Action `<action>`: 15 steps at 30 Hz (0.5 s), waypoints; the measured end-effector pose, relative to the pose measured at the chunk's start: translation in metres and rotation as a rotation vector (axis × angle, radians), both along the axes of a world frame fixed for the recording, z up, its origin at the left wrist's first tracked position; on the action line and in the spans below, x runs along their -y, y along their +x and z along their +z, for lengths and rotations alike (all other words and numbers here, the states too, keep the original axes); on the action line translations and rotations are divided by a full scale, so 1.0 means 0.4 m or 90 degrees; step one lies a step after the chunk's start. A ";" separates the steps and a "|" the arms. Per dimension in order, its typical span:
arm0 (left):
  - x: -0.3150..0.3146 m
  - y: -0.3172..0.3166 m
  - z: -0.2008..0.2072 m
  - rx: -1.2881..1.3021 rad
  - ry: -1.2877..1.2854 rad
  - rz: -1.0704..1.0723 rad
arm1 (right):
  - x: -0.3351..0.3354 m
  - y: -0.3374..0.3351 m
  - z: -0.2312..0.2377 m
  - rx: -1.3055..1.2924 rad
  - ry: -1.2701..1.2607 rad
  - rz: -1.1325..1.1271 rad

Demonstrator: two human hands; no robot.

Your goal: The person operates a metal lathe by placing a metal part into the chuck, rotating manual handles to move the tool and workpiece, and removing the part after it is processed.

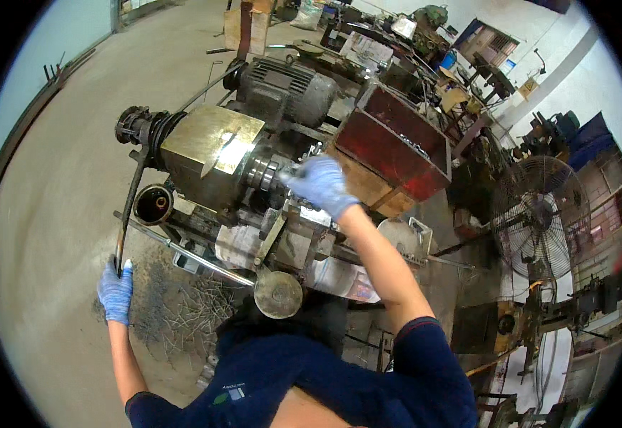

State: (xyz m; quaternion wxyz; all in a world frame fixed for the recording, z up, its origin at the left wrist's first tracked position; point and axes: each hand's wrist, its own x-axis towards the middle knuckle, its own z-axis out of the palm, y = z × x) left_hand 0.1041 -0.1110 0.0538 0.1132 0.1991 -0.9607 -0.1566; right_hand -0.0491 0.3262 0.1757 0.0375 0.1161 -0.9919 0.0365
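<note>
At the left, my left hand [116,291], in a blue knit glove, is wrapped round the lower end of a long dark metal lever [131,207]. The lever runs up to the left end of a lathe-like machine with a brass-coloured housing [211,139]. My right hand [319,184], gloved the same way, reaches to the bright round metal spindle end [262,173] right of the housing. Its fingers are smeared by motion, so whether they hold or touch anything there is hidden. Below it sits the machine's slide, with a round worn metal disc [278,294] at the near end.
An electric motor [289,89] stands behind the housing. A red open box [396,139] sits beyond my right hand. A large fan [541,214] stands at right. Metal shavings [197,314] litter the floor near my left hand. A round cup [153,204] and a silvery bar [211,266] front the machine.
</note>
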 end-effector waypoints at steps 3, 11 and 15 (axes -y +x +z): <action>-0.039 -0.023 0.070 -0.166 -0.073 -0.062 | -0.155 0.034 0.076 -0.177 -0.122 -0.020; -0.348 -0.263 0.230 -0.412 0.020 -0.333 | -0.368 0.088 0.223 -0.328 0.015 -0.241; -0.437 -0.351 0.201 -0.314 -0.132 -0.390 | -0.345 0.230 0.098 -0.324 -0.092 -0.094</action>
